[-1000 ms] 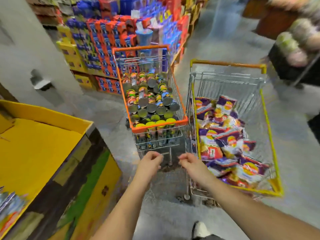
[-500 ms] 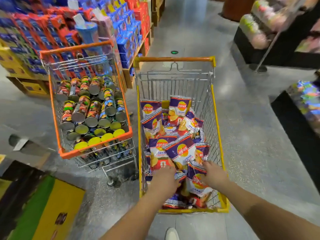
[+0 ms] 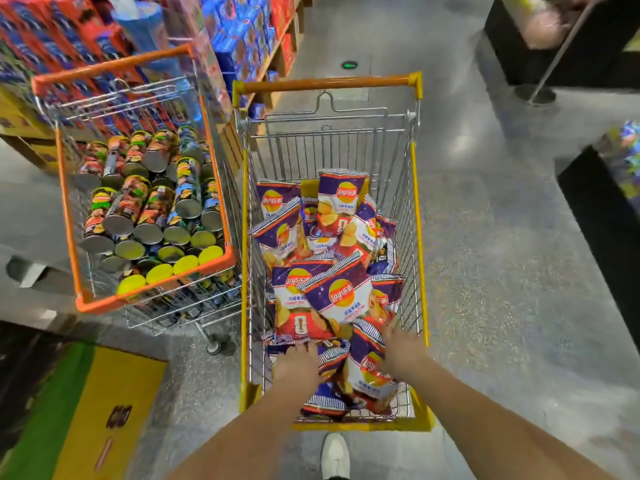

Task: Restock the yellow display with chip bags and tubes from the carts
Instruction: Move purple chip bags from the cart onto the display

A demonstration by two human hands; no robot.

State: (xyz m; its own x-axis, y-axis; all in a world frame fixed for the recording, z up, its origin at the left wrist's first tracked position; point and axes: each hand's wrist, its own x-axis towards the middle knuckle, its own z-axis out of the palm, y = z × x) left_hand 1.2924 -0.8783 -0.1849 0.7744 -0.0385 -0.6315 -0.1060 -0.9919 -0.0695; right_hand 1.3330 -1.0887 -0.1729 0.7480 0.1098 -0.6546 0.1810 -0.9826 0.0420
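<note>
Hands have left the tube cart (image 3: 138,209) for the yellow cart (image 3: 417,237) beside it. Left hand (image 3: 298,363) and right hand (image 3: 401,351) each clutch chip bags (image 3: 332,299) (fingers partly buried), so bags go first.

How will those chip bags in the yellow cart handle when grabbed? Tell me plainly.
The chip bags look puffed, so probably light for their bulk. Their glossy film may slide in the left hand or right hand. Heaped loosely in the yellow cart, neighbours will likely shift.
</note>
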